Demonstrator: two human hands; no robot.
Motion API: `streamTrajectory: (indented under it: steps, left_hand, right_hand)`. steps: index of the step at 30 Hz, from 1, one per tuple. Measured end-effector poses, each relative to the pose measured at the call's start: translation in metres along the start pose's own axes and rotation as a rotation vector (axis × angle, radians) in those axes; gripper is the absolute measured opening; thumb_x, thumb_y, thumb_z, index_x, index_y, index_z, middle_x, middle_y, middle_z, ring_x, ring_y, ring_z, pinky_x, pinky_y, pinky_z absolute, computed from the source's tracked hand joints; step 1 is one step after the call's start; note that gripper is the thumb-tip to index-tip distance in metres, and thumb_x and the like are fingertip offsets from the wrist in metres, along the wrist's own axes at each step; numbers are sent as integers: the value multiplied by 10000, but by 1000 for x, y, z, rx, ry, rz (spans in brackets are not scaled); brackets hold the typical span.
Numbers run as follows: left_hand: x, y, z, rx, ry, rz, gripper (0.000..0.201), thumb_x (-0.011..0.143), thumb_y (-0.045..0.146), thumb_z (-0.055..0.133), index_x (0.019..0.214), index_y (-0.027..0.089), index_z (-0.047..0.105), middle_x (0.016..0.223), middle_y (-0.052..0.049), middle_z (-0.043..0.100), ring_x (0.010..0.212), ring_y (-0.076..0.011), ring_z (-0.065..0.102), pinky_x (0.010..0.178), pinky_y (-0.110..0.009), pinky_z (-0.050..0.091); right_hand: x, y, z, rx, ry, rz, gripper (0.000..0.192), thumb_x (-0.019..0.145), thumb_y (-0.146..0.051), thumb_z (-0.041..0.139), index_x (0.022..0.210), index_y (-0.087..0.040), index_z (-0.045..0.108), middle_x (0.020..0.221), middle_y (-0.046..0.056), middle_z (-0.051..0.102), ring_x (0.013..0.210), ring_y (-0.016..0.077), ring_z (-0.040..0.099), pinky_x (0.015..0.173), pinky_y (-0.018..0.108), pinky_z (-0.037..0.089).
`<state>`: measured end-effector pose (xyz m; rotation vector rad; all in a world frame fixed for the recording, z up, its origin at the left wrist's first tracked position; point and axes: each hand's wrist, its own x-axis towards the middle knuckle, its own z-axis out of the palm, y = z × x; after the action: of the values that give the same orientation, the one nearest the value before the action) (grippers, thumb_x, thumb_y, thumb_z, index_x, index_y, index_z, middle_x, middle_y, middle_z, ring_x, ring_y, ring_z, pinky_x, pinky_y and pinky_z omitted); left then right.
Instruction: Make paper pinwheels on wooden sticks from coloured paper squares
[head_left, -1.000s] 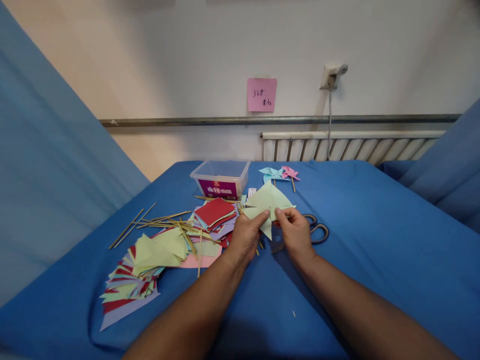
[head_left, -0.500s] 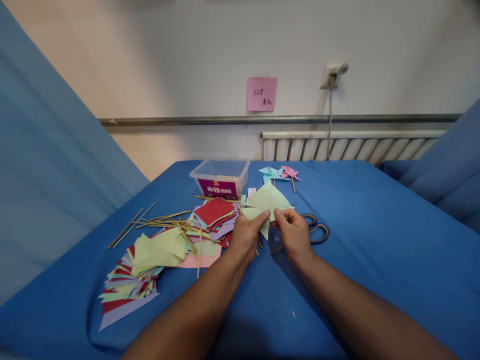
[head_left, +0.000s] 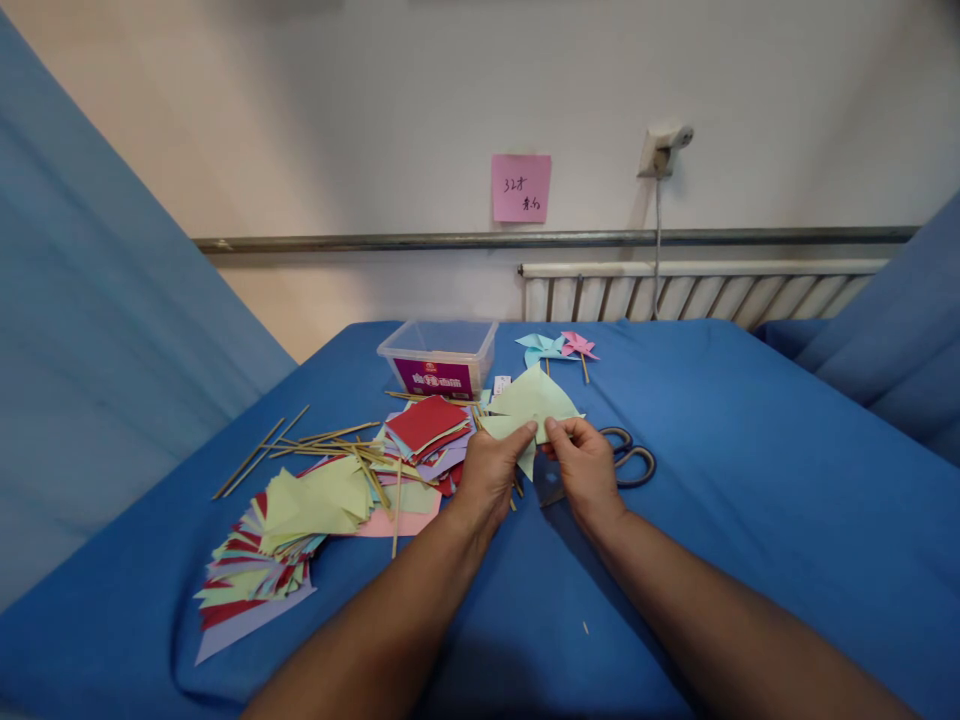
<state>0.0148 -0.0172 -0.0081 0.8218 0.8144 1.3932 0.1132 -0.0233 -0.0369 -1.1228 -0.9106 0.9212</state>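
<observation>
A pale green sheet of paper [head_left: 534,392], cut into flaps from its corners, is held up above the table between both hands. My left hand [head_left: 495,462] pinches its near left part, thumb pressed near the middle. On the near right flap, the thumb and fingers of my right hand [head_left: 583,462] are closed. Below and behind my right hand lie dark-handled scissors [head_left: 636,466], their blades partly hidden. Behind the green sheet are a light blue pinwheel [head_left: 546,347] and a pink pinwheel [head_left: 579,345] on sticks.
Left of my hands lie a stack of red and purple paper [head_left: 429,424], a fanned pile of coloured sheets [head_left: 259,570] and several thin sticks [head_left: 322,440]. A clear plastic box [head_left: 437,343] stands at the back. Blue cloth [head_left: 765,520] covers the table; a radiator [head_left: 705,290] is behind it.
Both hands keep their pinch on the green paper with almost no movement. The whole view has shifted very slightly.
</observation>
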Motion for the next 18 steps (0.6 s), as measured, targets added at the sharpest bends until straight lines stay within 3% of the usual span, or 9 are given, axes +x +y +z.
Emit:
streamTrajectory:
  steps: [5,8,10,11,14,16,18]
  left_hand:
    - [4,4,-2,70,65,-7,481,564,242,802,1013,109,693,910,-97,727,765,-208,665,751,-321,511]
    - [8,12,-5,126,62,-35,498,539,236,795,1011,113,695,907,-97,726,754,-218,658,729,-334,515]
    - [10,18,-7,212,39,-51,481,514,200,789,981,116,707,901,-98,727,761,-227,656,731,-336,514]
    - [11,21,-7,261,20,-56,456,507,178,781,954,116,715,894,-97,727,763,-229,655,729,-332,513]
    - [10,27,-7,372,-64,-48,385,518,131,747,902,119,731,874,-91,727,763,-224,652,720,-307,508]
    - [8,29,-7,426,-136,-30,363,537,119,727,900,126,734,869,-80,725,757,-213,648,705,-288,503]
    - [8,29,-8,501,-205,-23,315,552,119,718,866,132,736,830,-64,720,717,-196,636,667,-267,493]
  right_hand:
    - [0,0,-3,13,9,-5,277,744,-434,662,844,-180,612,687,-25,613,619,135,549,596,256,427]
    - [11,-5,-11,72,140,-38,467,665,-372,742,1068,-213,567,987,17,646,822,155,602,686,261,468]
    - [20,-11,-17,130,148,-29,530,625,-352,777,1086,-206,561,1082,45,636,940,174,606,780,280,476]
    - [23,-13,-20,160,101,22,507,614,-364,784,1044,-188,581,1000,46,662,896,179,622,762,286,485]
    - [26,-19,-26,236,-201,208,456,625,-398,778,982,-167,614,870,52,706,738,194,655,667,311,512]
    - [24,-18,-26,251,-346,238,457,611,-367,796,985,-167,625,913,63,721,750,209,671,680,331,527]
    - [21,-15,-26,221,-388,212,474,589,-324,814,997,-170,629,959,67,724,800,221,678,726,352,535]
